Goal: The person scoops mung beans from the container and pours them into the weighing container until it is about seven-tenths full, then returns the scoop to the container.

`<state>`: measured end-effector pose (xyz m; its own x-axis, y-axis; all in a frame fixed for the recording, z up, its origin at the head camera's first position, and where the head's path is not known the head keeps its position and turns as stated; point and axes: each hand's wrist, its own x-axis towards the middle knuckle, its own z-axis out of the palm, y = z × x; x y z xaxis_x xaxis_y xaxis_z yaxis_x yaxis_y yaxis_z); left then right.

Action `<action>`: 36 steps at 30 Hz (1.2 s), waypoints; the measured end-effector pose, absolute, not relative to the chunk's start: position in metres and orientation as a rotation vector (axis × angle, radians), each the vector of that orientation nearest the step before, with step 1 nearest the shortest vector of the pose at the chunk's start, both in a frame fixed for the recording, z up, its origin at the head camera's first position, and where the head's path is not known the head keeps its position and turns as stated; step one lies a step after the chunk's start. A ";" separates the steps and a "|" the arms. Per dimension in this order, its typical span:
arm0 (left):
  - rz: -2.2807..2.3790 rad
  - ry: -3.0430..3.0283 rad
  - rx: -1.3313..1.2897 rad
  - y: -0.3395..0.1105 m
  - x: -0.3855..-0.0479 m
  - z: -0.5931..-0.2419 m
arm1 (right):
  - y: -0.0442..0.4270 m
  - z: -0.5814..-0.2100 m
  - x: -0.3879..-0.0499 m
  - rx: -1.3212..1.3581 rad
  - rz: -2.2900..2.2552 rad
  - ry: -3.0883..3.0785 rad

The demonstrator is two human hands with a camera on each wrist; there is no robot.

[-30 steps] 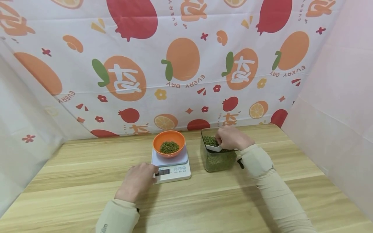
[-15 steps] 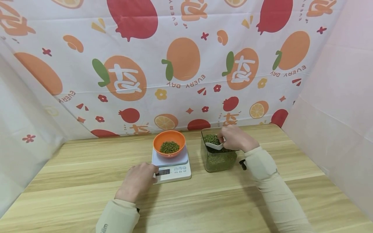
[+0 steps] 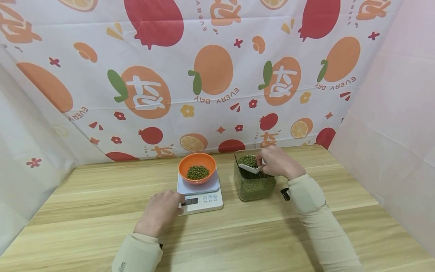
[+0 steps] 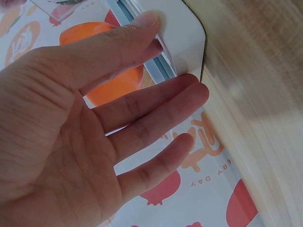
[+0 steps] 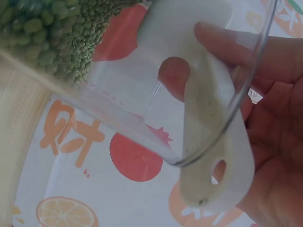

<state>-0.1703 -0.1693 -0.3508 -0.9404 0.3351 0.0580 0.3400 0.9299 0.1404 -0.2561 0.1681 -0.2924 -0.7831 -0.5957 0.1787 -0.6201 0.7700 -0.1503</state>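
Observation:
My left hand (image 3: 162,210) is at the left front corner of a white kitchen scale (image 3: 200,202). Its fingers are nearly straight, and the thumb and fingertips touch the scale's edge in the left wrist view. An orange bowl (image 3: 197,160) with green mung beans (image 3: 198,172) stands on the weighing plate. Over a clear square container (image 3: 257,189) of mung beans (image 5: 42,33), my right hand (image 3: 276,162) grips a white scoop (image 5: 213,137) between thumb and fingers. The scoop's handle, with a hole near its end, lies inside the rim; what its bowl holds cannot be seen.
Everything stands on a light wood table (image 3: 217,241). A fruit-print cloth (image 3: 176,75) hangs close behind the scale and container, and a pale cloth wall (image 3: 391,124) rises on the right. A gap of bare wood separates the scale from the container.
My right hand and forearm have shifted slightly to the right, and the scoop has tilted a little in the container. The left hand, scale and bowl have stayed still.

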 end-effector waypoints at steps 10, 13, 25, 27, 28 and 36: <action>-0.230 -3.056 -0.531 -0.169 -0.170 -0.351 | 0.175 -0.294 -0.251 0.960 0.332 -2.779; -0.231 -3.053 -0.532 -0.169 -0.171 -0.351 | 0.177 -0.294 -0.248 0.940 0.346 -2.779; -0.221 -3.046 -0.531 -0.169 -0.170 -0.352 | 0.188 -0.298 -0.240 0.899 0.451 -2.746; -0.229 -3.045 -0.535 -0.169 -0.170 -0.352 | 0.190 -0.299 -0.238 0.892 0.474 -2.741; -0.238 -3.045 -0.537 -0.169 -0.170 -0.353 | 0.192 -0.299 -0.237 0.886 0.487 -2.741; -0.251 -3.035 -0.540 -0.169 -0.171 -0.353 | 0.197 -0.299 -0.234 0.872 0.570 -2.753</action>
